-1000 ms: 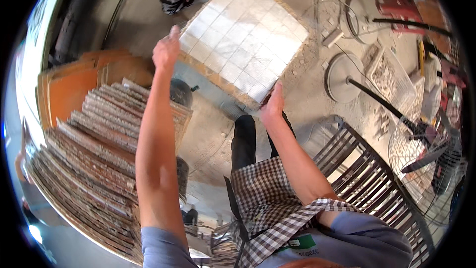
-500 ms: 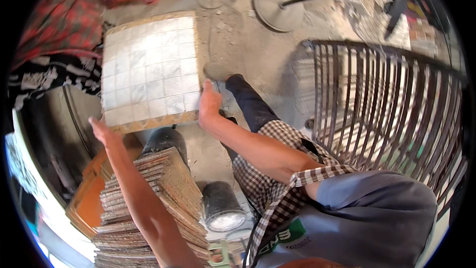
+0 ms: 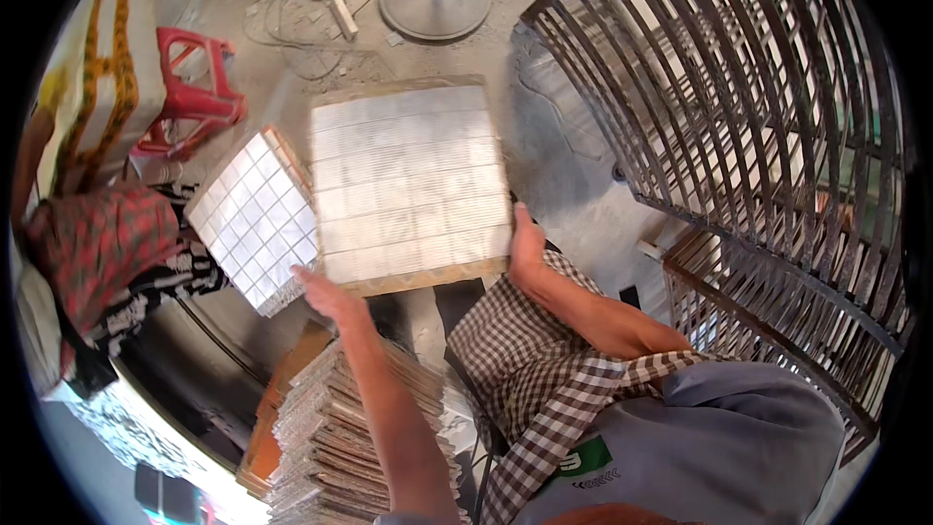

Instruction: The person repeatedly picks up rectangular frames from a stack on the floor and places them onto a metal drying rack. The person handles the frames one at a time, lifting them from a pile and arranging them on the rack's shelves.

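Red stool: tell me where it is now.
In the head view, the red stool is at the upper left, beside the taped box on its right, and up and left of the held board.

Floor (image 3: 428,58): pale grey-brown, strewn with dust and small debris. A red plastic stool (image 3: 206,102) stands on it; a white foam box (image 3: 141,78), banded with yellow-orange tape, is just to the stool's left. Right of the stool lie loose cable loops (image 3: 282,37); past these are two round pedestal bases (image 3: 434,8). A dark slatted metal rack (image 3: 719,78) stands well apart, to the stool's right. Bright light (image 3: 160,437) shows nearer the viewer than the stool.
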{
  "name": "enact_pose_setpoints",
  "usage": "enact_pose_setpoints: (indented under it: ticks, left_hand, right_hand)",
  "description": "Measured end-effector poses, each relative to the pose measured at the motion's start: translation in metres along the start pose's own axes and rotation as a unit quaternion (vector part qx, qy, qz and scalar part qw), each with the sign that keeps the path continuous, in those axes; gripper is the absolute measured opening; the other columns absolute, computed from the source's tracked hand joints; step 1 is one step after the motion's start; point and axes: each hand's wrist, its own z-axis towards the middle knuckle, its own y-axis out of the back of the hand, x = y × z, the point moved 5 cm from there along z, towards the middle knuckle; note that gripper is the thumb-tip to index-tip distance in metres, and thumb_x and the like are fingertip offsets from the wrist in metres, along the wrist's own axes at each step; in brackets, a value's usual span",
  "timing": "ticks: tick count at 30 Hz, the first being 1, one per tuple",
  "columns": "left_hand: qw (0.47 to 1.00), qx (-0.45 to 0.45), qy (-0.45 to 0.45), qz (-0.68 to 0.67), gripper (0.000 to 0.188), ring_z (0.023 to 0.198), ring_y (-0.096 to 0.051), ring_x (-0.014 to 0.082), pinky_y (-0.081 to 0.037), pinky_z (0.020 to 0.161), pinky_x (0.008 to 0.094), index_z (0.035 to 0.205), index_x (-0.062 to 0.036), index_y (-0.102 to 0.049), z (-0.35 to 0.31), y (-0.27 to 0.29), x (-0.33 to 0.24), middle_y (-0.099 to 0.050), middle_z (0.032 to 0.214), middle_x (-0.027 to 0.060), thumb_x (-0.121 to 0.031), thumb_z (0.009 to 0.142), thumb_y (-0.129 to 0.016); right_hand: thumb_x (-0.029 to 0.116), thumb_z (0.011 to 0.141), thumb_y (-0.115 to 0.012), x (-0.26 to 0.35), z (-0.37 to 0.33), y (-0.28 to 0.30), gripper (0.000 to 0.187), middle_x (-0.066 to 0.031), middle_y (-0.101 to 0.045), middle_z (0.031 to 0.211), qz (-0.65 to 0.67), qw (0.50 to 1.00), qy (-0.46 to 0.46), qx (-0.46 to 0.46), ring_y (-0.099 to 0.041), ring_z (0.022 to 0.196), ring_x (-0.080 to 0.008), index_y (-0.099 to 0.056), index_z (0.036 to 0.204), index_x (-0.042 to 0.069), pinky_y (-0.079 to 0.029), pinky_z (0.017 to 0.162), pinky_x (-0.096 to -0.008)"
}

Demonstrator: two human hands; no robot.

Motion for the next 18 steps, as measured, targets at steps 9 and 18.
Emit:
enact_pose_setpoints:
  ticks: [9, 18]
  left_hand:
    - [0.982, 0.088, -0.078, 0.147, 0.047, 0.094, -0.059, 0.0391, -0.045, 0.082, 0.0454, 0.123, 0.0008, -0.049, -0.059, -0.199, -0.040, -0.061, 0.101, 0.0267, -0.035, 0.096, -0.035]
    - [0.949, 0.108, -0.177, 0.237, 0.071, 0.090, -0.059, 0.0398, -0.043, 0.082, 0.0449, 0.102, 0.0084, -0.061, -0.058, -0.355, -0.052, -0.062, 0.094, 0.0284, -0.056, 0.089, -0.035]
  right_hand:
    - [0.041, 0.088, -0.053, -0.026, 0.109, 0.088, 0.051, -0.0095, -0.059, 0.088, 0.172, 0.977, -0.047, -0.117, -0.052, 0.078, -0.0178, -0.059, 0.090, -0.010, -0.041, 0.074, -0.0317]
    - [0.040, 0.084, -0.055, -0.050, 0.192, 0.067, 0.051, -0.0105, -0.059, 0.087, 0.234, 0.941, -0.102, -0.220, -0.053, 0.075, -0.0195, -0.059, 0.092, -0.010, -0.042, 0.073, -0.0331]
